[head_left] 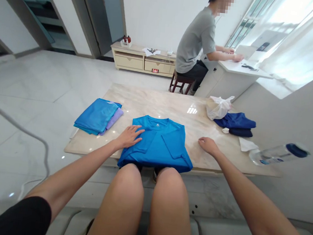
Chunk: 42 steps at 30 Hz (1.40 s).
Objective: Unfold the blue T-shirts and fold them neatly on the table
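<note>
A bright blue T-shirt [158, 141] lies on the table in front of my knees, neckline away from me. Both its sleeves are folded inward over the body, and its lower part reaches the near table edge. My left hand [129, 136] rests on the shirt's left side, fingers spread and nothing gripped. To the right of the shirt, apart from it, my right hand [208, 145] is on the tabletop with its fingers curled in; whether anything is inside them is hidden. Left of the shirt sits a stack of folded blue and purple clothes [97, 116].
On the marble-look table [152, 100], a white plastic bag [220, 107], dark blue clothes [236, 121], a tissue [247, 144] and a clear bottle [277, 154] are at the right. A person [197, 40] sits on a stool beyond, at a white desk [244, 67].
</note>
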### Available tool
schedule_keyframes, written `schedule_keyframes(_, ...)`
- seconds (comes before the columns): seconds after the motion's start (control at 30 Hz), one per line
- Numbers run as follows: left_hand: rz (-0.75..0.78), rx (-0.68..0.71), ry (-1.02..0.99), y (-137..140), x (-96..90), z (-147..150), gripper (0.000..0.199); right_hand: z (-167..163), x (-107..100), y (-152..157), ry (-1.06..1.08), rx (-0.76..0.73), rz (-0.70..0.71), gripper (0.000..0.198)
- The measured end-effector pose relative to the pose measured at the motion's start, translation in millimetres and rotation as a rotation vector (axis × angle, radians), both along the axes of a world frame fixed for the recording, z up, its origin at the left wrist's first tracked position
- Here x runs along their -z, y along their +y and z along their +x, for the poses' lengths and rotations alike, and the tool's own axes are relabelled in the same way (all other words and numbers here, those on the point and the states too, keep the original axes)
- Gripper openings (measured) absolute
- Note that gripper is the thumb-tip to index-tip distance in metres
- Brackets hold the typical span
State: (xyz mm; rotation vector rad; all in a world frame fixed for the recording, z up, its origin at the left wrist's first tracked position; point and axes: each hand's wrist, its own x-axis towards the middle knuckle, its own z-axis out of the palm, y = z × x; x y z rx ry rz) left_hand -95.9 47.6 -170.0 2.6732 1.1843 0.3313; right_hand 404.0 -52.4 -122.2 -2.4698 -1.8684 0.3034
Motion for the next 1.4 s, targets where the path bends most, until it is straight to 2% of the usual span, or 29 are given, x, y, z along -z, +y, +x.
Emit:
schedule_keyframes(0.13,0.026,-0.331,-0.082,51,-15.5,-9,0.039,-7,-28,54,0.147,-0.112,-0.047,0.027)
schedule_keyframes(0.2,-0.069,-0.413,-0.072,79,-19.7,-9,0.038,-20,-32,83,0.175,-0.231,-0.076,0.03)
schedule_keyframes(0.27,-0.188,-0.438,-0.034,101,-20.9,-5,0.047,-32,-29,111,0.157,-0.347,-0.115,0.046)
schedule_keyframes(0.37,-0.308,-0.406,0.063,123,-19.6,2,0.066,-45,-18,145,0.108,-0.426,-0.208,0.07)
schedule_keyframes(0.47,-0.346,-0.319,0.154,134,-20.4,10,0.067,-51,-6,167,0.081,-0.431,-0.365,0.08)
schedule_keyframes(0.53,-0.383,-0.244,0.2,138,-24.5,16,0.057,-54,-2,174,0.051,-0.453,-0.442,0.07)
schedule_keyframes(0.6,-0.434,-0.176,0.258,139,-31.5,22,0.045,-56,-1,175,0.02,-0.488,-0.475,0.051)
schedule_keyframes(0.67,-0.453,-0.136,0.306,137,-39.3,27,0.038,-59,-4,173,0.01,-0.525,-0.48,0.034)
schedule_keyframes(0.77,-0.46,-0.084,0.305,130,-47.8,34,0.034,-62,-11,165,0.029,-0.565,-0.461,0.025)
schedule_keyframes(0.83,-0.461,-0.058,0.298,128,-50.2,38,0.034,-62,-15,163,0.029,-0.584,-0.424,0.022)
schedule_keyframes(0.9,-0.417,-0.09,0.306,132,-51.6,41,0.031,-59,-18,167,-0.017,-0.57,-0.349,0.022)
schedule_keyframes(1.03,-0.206,-0.299,0.238,167,-65.5,53,0.028,-50,-40,193,-0.154,-0.395,-0.09,0.027)
schedule_keyframes(1.1,-0.09,-0.395,0.125,194,-84.5,62,0.027,-49,-66,208,-0.176,-0.297,0.069,0.03)
schedule_keyframes(1.17,0.03,-0.455,-0.009,221,-112.7,71,0.026,-51,-102,220,-0.181,-0.213,0.24,0.039)
schedule_keyframes(1.27,0.225,-0.451,-0.169,249,-161.7,80,0.037,-56,-160,229,-0.197,-0.131,0.461,0.055)
schedule_keyframes(1.33,0.326,-0.412,-0.246,251,-185.9,82,0.047,-58,-186,226,-0.217,-0.138,0.538,0.057)
schedule_keyframes(1.4,0.378,-0.38,-0.301,238,-193.3,80,0.039,-57,-193,216,-0.227,-0.187,0.56,0.053)
